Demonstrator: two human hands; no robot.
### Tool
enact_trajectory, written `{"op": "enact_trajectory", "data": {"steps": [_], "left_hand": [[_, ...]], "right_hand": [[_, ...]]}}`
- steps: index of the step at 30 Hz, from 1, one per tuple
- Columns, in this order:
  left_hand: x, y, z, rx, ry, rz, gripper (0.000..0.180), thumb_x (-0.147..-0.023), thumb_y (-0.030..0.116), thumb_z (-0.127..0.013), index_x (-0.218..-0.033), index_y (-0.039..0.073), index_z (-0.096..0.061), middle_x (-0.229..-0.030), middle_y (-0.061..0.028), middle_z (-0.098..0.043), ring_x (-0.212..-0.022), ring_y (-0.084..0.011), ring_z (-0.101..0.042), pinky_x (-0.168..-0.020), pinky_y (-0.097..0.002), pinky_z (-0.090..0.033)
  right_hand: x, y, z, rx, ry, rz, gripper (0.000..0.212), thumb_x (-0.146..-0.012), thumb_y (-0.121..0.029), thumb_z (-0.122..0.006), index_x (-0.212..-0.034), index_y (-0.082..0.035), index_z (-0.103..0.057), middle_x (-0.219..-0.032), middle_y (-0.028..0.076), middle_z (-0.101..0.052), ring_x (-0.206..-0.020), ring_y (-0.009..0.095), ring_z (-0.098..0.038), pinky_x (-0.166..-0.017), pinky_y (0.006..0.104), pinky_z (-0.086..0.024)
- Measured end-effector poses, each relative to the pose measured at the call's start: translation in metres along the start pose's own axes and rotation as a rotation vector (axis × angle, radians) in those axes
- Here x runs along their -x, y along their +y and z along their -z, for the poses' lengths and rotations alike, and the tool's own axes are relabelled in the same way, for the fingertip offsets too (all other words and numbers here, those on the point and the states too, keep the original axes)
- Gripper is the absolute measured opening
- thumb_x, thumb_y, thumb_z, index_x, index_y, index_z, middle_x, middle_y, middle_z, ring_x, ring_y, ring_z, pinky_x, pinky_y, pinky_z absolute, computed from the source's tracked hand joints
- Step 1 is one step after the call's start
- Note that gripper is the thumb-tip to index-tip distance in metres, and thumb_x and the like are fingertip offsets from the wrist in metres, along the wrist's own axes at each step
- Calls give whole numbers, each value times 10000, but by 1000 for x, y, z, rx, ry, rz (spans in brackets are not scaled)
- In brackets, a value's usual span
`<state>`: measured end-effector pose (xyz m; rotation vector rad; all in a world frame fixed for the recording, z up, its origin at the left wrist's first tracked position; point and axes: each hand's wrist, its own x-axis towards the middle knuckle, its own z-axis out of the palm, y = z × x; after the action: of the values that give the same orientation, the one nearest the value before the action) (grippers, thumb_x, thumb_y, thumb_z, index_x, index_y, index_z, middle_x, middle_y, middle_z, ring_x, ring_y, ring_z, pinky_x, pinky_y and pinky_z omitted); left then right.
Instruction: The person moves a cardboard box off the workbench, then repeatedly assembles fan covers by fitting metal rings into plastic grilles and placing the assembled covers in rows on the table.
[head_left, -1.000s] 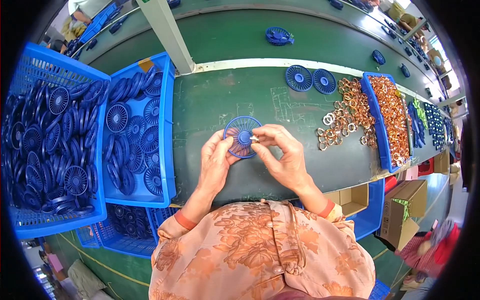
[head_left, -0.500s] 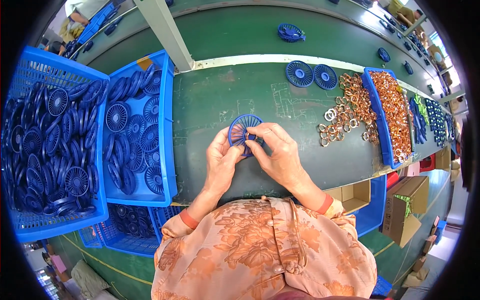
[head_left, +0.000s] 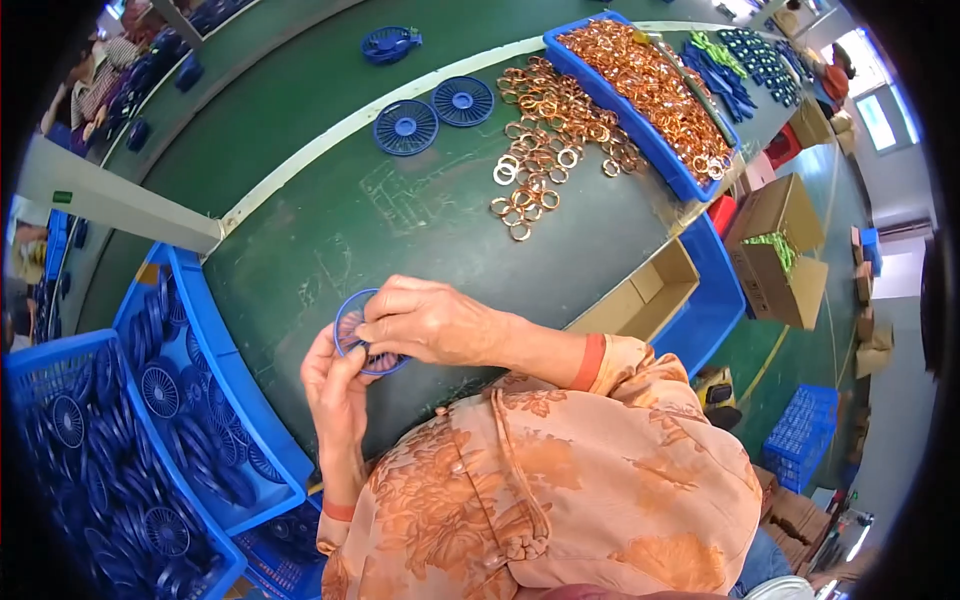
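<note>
A round blue fan grille (head_left: pixel 349 318) with thin spokes is held up above the green tabletop, close to my body. My left hand (head_left: pixel 335 385) grips its lower left edge, with the thumb on the spokes. Across its front, the curled fingers of my right hand (head_left: pixel 430 322) are closed at the hub. They hide the hub, and I cannot tell whether a small part is pinched there. Two similar grilles, one nearer (head_left: pixel 405 127) and one to its right (head_left: pixel 463 101), lie flat towards the table's far edge.
Loose copper-coloured rings (head_left: pixel 540 150) are spread beside a blue tray (head_left: pixel 640 118) heaped with more. On the left stand a shallow blue bin (head_left: pixel 285 455) and a blue crate (head_left: pixel 225 560), both full of grilles. A metal post (head_left: pixel 120 195) rises at the table's far left. Cardboard boxes (head_left: pixel 775 265) stand right.
The view has swung right, so the table and bins appear turned and shifted left. Both hands remain on the grille, with the right hand now covering more of its face.
</note>
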<state>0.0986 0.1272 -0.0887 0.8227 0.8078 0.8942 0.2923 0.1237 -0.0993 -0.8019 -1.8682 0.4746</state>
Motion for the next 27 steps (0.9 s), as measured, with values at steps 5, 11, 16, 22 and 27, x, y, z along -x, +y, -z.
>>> {"op": "enact_trajectory", "data": {"steps": [5, 11, 16, 22, 27], "left_hand": [[-25, -12, -20, -137, 50, -33, 307, -923, 108, -700, -1170, -49, -607, -1042, -99, -684, -868, -157, -689, -744, -289, -595], [-111, 2, -37, -1078, 179, -763, 209, -871, 48, -700, -1080, 52, -693, -1016, -152, -707, -909, -284, -706, -813, -367, -540], [-190, -10, -24, -1391, 180, -903, 295, -855, 117, -709, -1144, 76, -672, -1159, -146, -683, -1165, -354, -611, -1002, -463, -470], [-181, -6, -15, -1413, 171, -925, 341, -807, 124, -722, -1139, 79, -657, -1228, -143, -625, -1215, -345, -553, -1031, -471, -442], [-53, 21, -10, -1190, 186, -839, 370, -832, 126, -723, -1194, 88, -657, -1281, -166, -619, -1280, -397, -528, -1077, -461, -443]], "right_hand": [[8, 3, 26, 209, 84, -106, 305, -744, -148, -831, -1025, -86, -733, -1067, 79, -639, -985, 265, -614, -874, 383, -513], [30, 8, 58, 281, 309, -473, 313, -796, -94, -793, -1099, -69, -716, -1101, 115, -650, -1018, 261, -640, -863, 337, -521], [44, 36, 105, 615, 392, -621, 115, -835, -90, -744, -936, -48, -711, -962, 123, -656, -899, 284, -648, -788, 374, -522], [29, 68, 110, 952, 267, -576, 164, -843, -190, -733, -818, -37, -678, -866, 137, -632, -865, 346, -587, -788, 449, -468], [18, 53, 105, 982, 183, -644, 252, -889, -255, -713, -849, -7, -686, -842, 159, -631, -817, 349, -595, -768, 463, -466]]}}
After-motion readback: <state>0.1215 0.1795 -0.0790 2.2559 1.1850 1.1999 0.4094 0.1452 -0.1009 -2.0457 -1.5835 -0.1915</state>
